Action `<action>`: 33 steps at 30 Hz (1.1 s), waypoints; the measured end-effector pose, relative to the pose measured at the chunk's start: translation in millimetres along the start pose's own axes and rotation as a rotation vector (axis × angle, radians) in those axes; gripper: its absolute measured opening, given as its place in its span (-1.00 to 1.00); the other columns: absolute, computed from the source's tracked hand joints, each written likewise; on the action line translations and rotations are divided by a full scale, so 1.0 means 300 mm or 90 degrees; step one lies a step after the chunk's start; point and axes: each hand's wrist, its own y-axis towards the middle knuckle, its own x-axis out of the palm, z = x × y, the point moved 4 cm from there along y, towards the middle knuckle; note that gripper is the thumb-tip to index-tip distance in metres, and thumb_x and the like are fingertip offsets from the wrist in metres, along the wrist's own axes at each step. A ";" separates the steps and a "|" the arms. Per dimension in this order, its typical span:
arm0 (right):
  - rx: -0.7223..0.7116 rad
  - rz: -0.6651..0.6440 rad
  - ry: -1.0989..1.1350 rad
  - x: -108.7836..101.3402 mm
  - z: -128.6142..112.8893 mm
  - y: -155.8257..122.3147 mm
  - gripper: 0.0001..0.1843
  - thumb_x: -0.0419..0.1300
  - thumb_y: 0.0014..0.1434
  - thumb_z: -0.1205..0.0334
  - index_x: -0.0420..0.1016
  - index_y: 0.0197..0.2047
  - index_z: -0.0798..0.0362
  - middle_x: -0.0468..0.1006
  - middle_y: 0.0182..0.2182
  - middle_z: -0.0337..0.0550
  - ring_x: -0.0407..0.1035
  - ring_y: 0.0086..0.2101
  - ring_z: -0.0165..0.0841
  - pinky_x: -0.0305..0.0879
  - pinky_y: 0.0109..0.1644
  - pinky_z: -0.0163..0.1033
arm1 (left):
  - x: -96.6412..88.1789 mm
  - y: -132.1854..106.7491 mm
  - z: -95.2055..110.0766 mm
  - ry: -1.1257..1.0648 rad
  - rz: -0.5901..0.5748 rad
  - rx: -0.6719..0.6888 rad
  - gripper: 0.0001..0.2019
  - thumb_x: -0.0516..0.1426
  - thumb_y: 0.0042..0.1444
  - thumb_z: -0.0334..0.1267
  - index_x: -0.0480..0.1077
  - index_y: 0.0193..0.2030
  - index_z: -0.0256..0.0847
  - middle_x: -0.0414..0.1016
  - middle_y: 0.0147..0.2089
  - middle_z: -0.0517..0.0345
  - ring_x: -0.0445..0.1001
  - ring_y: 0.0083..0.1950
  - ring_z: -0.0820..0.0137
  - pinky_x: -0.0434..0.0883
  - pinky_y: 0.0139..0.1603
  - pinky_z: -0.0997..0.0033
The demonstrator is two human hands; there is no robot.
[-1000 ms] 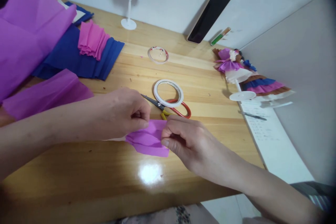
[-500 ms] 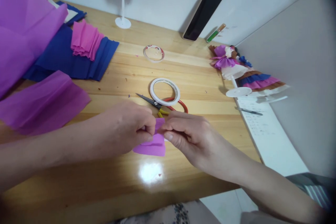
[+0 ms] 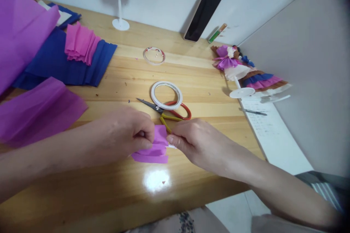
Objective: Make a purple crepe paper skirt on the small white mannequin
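Note:
A small folded piece of purple crepe paper [image 3: 157, 156] lies on the table in front of me, with a thin white strip showing at its right edge. My left hand [image 3: 133, 131] is closed, fingers curled over the paper's left part and thumb pressed in. At the paper's right edge my right hand [image 3: 191, 140] is closed in a pinch; its fingertips are partly hidden. Just beyond the hands lie scissors [image 3: 158, 109] with red and yellow handles. A white roll of tape [image 3: 153, 98] rests on their handles.
Large purple paper [image 3: 24, 32], folded blue paper [image 3: 49, 63] and pleated pink paper [image 3: 82, 43] lie left. A clear ring [image 3: 144, 57] sits farther back. A phone [image 3: 205, 12] leans on the wall. Right are a paper-dressed figure [image 3: 259, 82], a white stand [image 3: 242, 93] and a pen [image 3: 255, 112].
My right hand has shifted slightly away from the left, and its fingers are folded in more. More of the purple paper shows between the hands. The whole view has moved a little.

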 end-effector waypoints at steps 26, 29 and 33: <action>0.168 -0.091 0.512 0.052 0.028 0.045 -0.73 0.16 0.14 0.38 0.27 -0.57 0.09 0.20 -0.69 -0.44 0.01 -0.69 -0.63 -0.06 -0.64 -0.43 | 0.021 -0.013 -0.004 -0.032 0.064 0.091 -0.74 0.04 0.06 -0.38 0.38 -0.61 -0.26 0.19 -0.57 0.24 0.15 -0.51 0.53 0.01 -0.47 0.40; 0.166 -0.080 0.510 0.053 0.030 0.044 -0.73 0.17 0.13 0.37 0.26 -0.58 0.08 0.15 -0.71 -0.47 -0.02 -0.70 -0.63 -0.07 -0.65 -0.43 | 0.020 -0.014 -0.004 -0.035 0.066 0.085 -0.76 0.06 0.05 -0.39 0.39 -0.61 -0.26 0.20 -0.56 0.24 0.16 -0.51 0.53 0.02 -0.46 0.40; 0.176 -0.038 0.520 0.053 0.036 0.038 -0.79 0.22 0.07 0.32 0.30 -0.54 0.08 0.21 -0.71 -0.45 0.04 -0.71 -0.62 -0.02 -0.65 -0.43 | 0.025 -0.012 -0.018 -0.077 0.055 0.013 -0.76 0.07 0.05 -0.33 0.40 -0.60 -0.24 0.30 -0.56 0.24 0.21 -0.52 0.53 0.03 -0.49 0.43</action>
